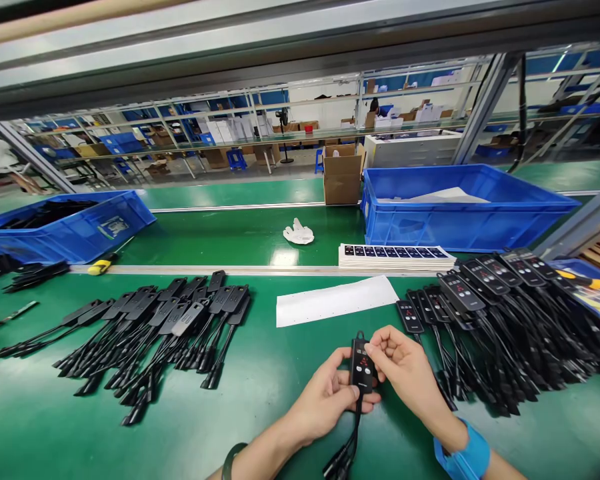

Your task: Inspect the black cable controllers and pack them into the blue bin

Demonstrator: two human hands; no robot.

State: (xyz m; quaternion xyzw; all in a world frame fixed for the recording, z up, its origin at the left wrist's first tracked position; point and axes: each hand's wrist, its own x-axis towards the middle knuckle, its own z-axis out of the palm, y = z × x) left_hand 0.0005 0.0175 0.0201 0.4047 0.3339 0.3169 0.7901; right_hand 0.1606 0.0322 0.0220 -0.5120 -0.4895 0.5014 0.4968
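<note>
Hands on one controller (362, 364): left hand (325, 397) grips it, right hand (403, 368) pinches its top edge.
Face up, cable hanging clear for access.

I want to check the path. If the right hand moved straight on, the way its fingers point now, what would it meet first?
The right hand points left, fingers already on the black controller. Beyond it, it would likely meet the left hand first, though depth is unclear.

controller (362, 365) lower face hidden by left hand (325, 393) thumb; its cable cut off at bottom edge; button markings too small
</note>
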